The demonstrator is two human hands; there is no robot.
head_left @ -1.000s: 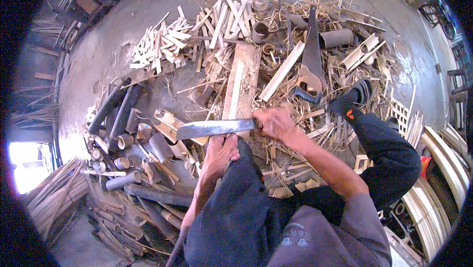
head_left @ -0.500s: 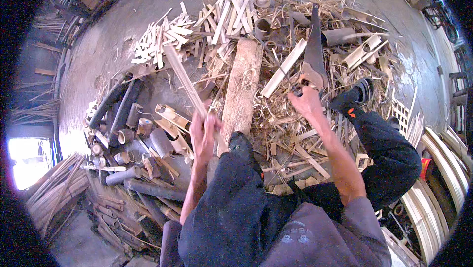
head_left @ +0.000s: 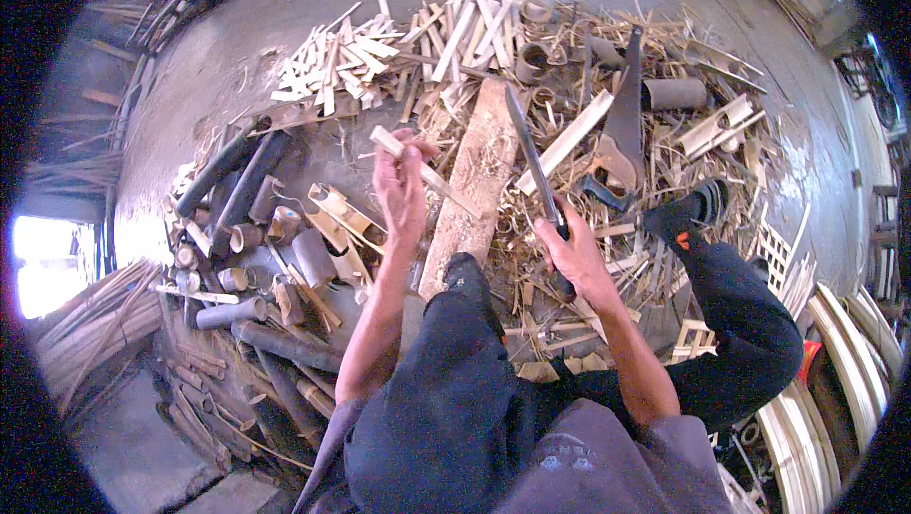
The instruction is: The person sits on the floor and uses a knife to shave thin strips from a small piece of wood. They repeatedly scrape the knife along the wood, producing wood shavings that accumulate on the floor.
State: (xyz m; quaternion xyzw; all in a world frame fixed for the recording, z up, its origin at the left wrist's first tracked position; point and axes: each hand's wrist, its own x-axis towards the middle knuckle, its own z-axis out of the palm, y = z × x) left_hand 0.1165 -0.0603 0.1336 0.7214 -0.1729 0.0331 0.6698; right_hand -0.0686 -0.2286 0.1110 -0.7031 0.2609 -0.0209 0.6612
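My left hand (head_left: 400, 196) is closed around a short pale bamboo strip (head_left: 450, 191), which slants down to the right over a thick wooden plank (head_left: 472, 168). In my right hand (head_left: 581, 258) is a dark-handled knife (head_left: 534, 155). Its long blade points up and away, just right of the plank and clear of the strip. The plank runs away from my left foot (head_left: 467, 279), which rests at its near end. Beyond my right hand, a handsaw (head_left: 623, 120) with a wooden grip lies on the shavings.
Cut bamboo strips (head_left: 356, 54) are heaped at the far left. Dark bamboo tubes (head_left: 249, 182) and short sections lie left of my leg. A split bamboo piece (head_left: 567, 142) sits among shavings right of the plank. Long pale slats (head_left: 792, 433) stand by my right knee.
My right hand has left the area by the saw's handle and come nearer, now with the knife plainly in it. The strip in my left hand has swung from pointing up to slanting across the plank.
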